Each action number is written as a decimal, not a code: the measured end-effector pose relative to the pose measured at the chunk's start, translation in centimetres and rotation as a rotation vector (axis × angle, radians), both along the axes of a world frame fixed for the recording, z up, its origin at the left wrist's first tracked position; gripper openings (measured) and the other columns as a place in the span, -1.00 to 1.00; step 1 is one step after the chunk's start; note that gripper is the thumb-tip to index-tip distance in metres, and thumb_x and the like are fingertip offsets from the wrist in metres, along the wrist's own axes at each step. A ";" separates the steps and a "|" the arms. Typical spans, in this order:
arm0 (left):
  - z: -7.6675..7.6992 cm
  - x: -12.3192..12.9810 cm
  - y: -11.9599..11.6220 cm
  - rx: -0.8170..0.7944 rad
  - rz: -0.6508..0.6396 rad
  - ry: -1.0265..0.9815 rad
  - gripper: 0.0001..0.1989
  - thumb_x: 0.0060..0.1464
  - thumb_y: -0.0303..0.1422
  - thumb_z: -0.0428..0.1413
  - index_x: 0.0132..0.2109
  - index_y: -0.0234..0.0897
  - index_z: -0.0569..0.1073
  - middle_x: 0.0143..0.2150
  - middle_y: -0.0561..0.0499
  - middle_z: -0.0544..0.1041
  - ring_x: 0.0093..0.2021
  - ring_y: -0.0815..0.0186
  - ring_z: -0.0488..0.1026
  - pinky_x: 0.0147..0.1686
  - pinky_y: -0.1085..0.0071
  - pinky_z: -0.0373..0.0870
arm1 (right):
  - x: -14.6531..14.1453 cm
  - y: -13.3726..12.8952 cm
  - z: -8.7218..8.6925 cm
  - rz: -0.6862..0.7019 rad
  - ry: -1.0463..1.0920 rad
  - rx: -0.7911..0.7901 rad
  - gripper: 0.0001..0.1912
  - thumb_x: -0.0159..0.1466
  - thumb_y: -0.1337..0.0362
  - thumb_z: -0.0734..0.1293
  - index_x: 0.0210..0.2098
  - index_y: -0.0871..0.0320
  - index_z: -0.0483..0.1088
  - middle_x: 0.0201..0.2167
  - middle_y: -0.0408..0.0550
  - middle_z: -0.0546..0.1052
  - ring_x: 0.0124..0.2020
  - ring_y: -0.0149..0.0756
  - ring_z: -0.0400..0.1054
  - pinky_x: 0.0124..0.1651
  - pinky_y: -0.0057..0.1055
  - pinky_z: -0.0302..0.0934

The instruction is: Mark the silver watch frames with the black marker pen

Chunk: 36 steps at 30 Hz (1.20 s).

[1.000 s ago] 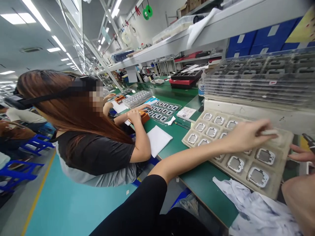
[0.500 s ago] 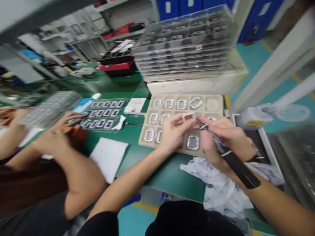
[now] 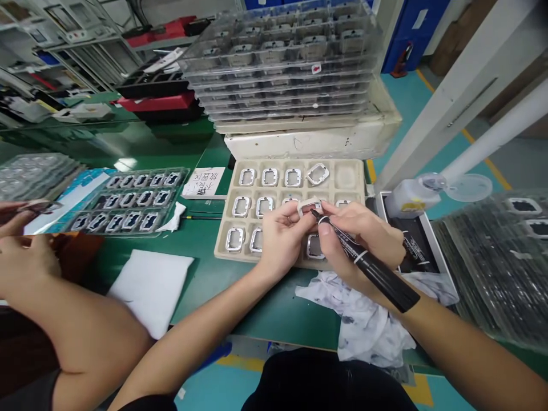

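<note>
Between the fingertips of my left hand [image 3: 282,237] is a small silver metal frame [image 3: 309,205], tilted up above the tray. My right hand [image 3: 363,240] grips a black marker pen [image 3: 370,271], its tip pointing at the frame's inner edge. Fingers of the right hand also reach the frame's right side. Under both hands lies a beige compartment tray [image 3: 225,231] with similar silver frames in its pockets, one of them sitting askew [image 3: 318,174]. The hands hide part of the front and middle rows.
Clear stacked trays [image 3: 282,74] stand behind on a white box. A crumpled stained cloth [image 3: 368,325] lies in front. At right are a plastic bottle [image 3: 414,197] in a box and more stacked trays [image 3: 492,262]. A co-worker's arm [image 3: 85,308] and parts tray [image 3: 128,200] are at left.
The view has shifted right, so the scene sits further left. The pen tip is now at the frame's inner edge. The co-worker's hand has left the dark parts tray and holds a part.
</note>
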<state>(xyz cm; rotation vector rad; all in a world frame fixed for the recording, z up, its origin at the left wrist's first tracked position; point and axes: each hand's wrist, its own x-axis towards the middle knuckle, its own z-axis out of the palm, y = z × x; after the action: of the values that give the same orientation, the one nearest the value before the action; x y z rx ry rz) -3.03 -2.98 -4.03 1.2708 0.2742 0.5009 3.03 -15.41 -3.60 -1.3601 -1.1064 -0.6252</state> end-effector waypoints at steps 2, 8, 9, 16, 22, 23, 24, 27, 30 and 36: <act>0.0 0.0 0.0 -0.004 -0.008 -0.004 -0.88 0.07 -0.32 0.41 -0.29 -0.27 0.68 -0.49 0.08 0.55 -0.49 0.45 0.38 -0.44 0.51 0.40 | 0.0 0.1 -0.1 -0.004 0.004 0.001 -0.72 0.25 0.55 0.46 -0.17 0.09 0.46 -0.36 -0.17 0.54 -0.31 -0.25 0.55 -0.03 -0.14 0.65; 0.0 -0.1 -0.1 0.040 0.027 0.022 -0.81 0.06 -0.27 0.41 -0.37 -0.27 0.61 -0.45 0.06 0.57 -0.44 0.41 0.41 -0.40 0.49 0.42 | 0.0 0.0 -0.4 -0.006 0.034 -0.031 -0.76 0.29 0.52 0.46 -0.15 0.08 0.47 -0.31 -0.16 0.58 -0.23 -0.21 0.59 0.01 -0.12 0.63; 0.0 -0.1 -0.1 0.042 0.030 0.018 -0.79 0.05 -0.26 0.41 -0.38 -0.28 0.60 -0.45 0.06 0.56 -0.43 0.41 0.41 -0.41 0.50 0.40 | 0.0 0.0 -0.4 -0.003 0.038 -0.036 -0.76 0.29 0.52 0.45 -0.15 0.08 0.47 -0.32 -0.16 0.58 -0.24 -0.21 0.58 0.01 -0.12 0.63; 0.0 -0.1 -0.2 0.028 0.006 -0.017 -0.75 0.04 -0.28 0.43 -0.41 -0.30 0.55 -0.49 0.08 0.52 -0.43 0.42 0.40 -0.38 0.52 0.40 | 0.0 0.0 -0.4 -0.025 0.033 -0.047 -0.75 0.29 0.52 0.47 -0.15 0.08 0.45 -0.30 -0.15 0.58 -0.17 -0.19 0.60 -0.01 -0.21 0.61; 0.0 -0.2 -0.3 0.058 0.007 -0.026 -0.79 0.10 -0.32 0.38 -0.41 -0.29 0.54 -0.51 0.10 0.47 -0.45 0.43 0.38 -0.39 0.51 0.39 | 0.0 -0.1 -0.4 -0.052 0.009 -0.053 -0.76 0.29 0.49 0.47 -0.17 0.05 0.44 -0.33 -0.19 0.58 -0.19 -0.19 0.61 0.02 -0.18 0.64; 0.0 -0.2 -0.3 0.060 0.004 -0.033 -0.78 0.09 -0.33 0.38 -0.41 -0.29 0.54 -0.52 0.11 0.46 -0.45 0.43 0.37 -0.39 0.52 0.38 | 0.0 -0.1 -0.4 -0.068 0.002 -0.057 -0.76 0.29 0.48 0.47 -0.17 0.05 0.44 -0.32 -0.18 0.59 -0.16 -0.18 0.62 0.00 -0.20 0.64; 0.0 -0.2 -0.3 0.061 0.000 -0.036 -0.78 0.09 -0.33 0.39 -0.42 -0.29 0.54 -0.52 0.11 0.45 -0.46 0.43 0.36 -0.40 0.52 0.37 | 0.1 -0.1 -0.4 -0.078 -0.004 -0.065 -0.77 0.30 0.48 0.48 -0.17 0.05 0.44 -0.32 -0.18 0.60 -0.15 -0.17 0.62 -0.01 -0.22 0.64; -0.3 0.0 -0.3 0.069 0.002 -0.031 -0.79 0.09 -0.31 0.39 -0.38 -0.30 0.56 -0.48 0.09 0.50 -0.43 0.42 0.40 -0.38 0.52 0.36 | 0.2 0.0 -0.3 -0.074 -0.040 -0.077 -0.77 0.31 0.49 0.46 -0.18 0.06 0.43 -0.33 -0.18 0.58 -0.20 -0.21 0.61 0.00 -0.22 0.64; -0.5 0.0 -0.3 0.079 0.010 -0.037 -0.82 0.11 -0.30 0.37 -0.33 -0.30 0.57 -0.43 0.06 0.57 -0.39 0.40 0.46 -0.35 0.52 0.38 | 0.2 0.1 -0.1 -0.060 -0.085 -0.078 -0.74 0.30 0.54 0.45 -0.16 0.08 0.41 -0.36 -0.19 0.55 -0.30 -0.28 0.55 0.02 -0.19 0.64; -0.6 -0.3 -0.6 0.121 0.026 -0.021 -0.79 0.14 -0.30 0.34 -0.37 -0.29 0.53 -0.45 0.07 0.53 -0.43 0.41 0.41 -0.40 0.50 0.33 | 0.1 0.2 0.1 -0.061 -0.164 -0.081 -0.74 0.29 0.56 0.42 -0.13 0.13 0.40 -0.38 -0.14 0.49 -0.37 -0.30 0.46 -0.02 -0.17 0.64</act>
<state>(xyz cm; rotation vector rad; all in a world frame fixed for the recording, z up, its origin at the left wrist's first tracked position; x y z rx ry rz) -3.34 -3.55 -4.59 1.3802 0.2462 0.5594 3.11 -15.17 -3.49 -1.4362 -1.2368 -0.7543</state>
